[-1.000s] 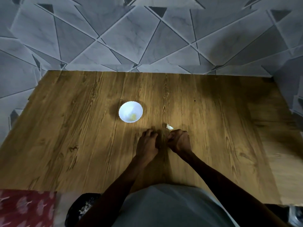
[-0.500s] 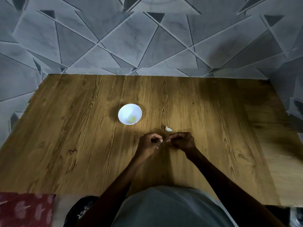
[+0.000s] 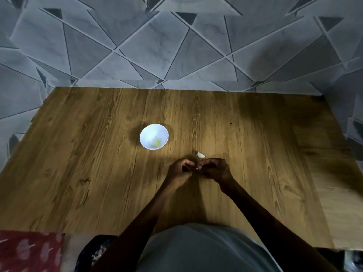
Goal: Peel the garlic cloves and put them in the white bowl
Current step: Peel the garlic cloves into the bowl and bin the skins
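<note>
Garlic clove (image 3: 197, 168), showing only as a pale fleck, is sitting between the two sets of fingertips nearest me. I am seeing the left hand (image 3: 181, 170) and right hand (image 3: 214, 169) both curling tight, pinching it from either side. I am judging a thumbnail should be lifting the skin's edge, pulling gently. Just beyond, at one o'clock, a second clove (image 3: 200, 154) is lying on the table (image 3: 78, 173). Farther, at eleven o'clock, the white bowl (image 3: 146, 132) is holding a yellowish peeled piece (image 3: 157, 142).

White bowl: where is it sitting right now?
Head view: the white bowl stands on the wooden table, left of centre, beyond the left hand, apart from it.
</note>
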The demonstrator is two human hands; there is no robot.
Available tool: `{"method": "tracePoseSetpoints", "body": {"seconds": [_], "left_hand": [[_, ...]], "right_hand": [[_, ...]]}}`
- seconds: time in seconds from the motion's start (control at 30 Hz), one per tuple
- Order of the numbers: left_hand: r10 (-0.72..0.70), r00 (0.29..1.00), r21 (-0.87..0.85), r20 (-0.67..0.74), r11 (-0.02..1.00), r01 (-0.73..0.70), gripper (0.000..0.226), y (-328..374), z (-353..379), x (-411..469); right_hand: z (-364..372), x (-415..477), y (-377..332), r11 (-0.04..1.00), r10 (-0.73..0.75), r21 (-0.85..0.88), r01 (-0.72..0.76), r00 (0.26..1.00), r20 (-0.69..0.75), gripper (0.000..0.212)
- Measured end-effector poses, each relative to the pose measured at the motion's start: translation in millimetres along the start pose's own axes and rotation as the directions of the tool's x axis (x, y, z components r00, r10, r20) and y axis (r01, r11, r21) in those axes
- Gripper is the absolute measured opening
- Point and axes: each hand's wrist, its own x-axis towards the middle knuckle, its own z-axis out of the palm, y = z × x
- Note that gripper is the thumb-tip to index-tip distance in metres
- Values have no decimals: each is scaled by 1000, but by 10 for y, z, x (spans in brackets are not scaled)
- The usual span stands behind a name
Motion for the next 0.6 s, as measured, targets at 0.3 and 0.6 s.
{"method": "tracePoseSetpoints", "body": {"seconds": [0.3, 0.6], "left_hand": [[-71, 997, -206, -25, 976, 64, 14, 6, 68, -13], [-83, 996, -252, -21, 965, 75, 5, 86, 22, -68]], "right_hand": [[20, 20, 23, 977, -172, -125, 171, 985, -1, 8], [-4, 25, -23, 896, -289, -338, 288, 956, 49, 14]]}}
